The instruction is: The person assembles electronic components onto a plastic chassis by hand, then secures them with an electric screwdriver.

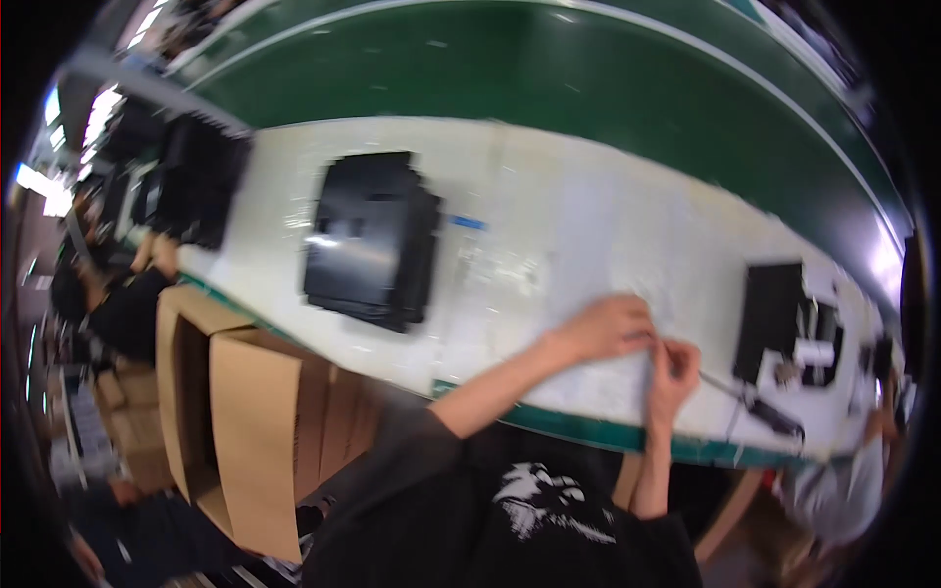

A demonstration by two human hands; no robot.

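Black tool (774,416) unheld, 4 o'clock of our left hand (613,329) and right hand (672,375): both pinched narrow, contents too blurred to tell. We judge mid-step; nothing shows finished.

The black stack (358,240) looks like glossy plastic, the box (257,431) matt brown cardboard.
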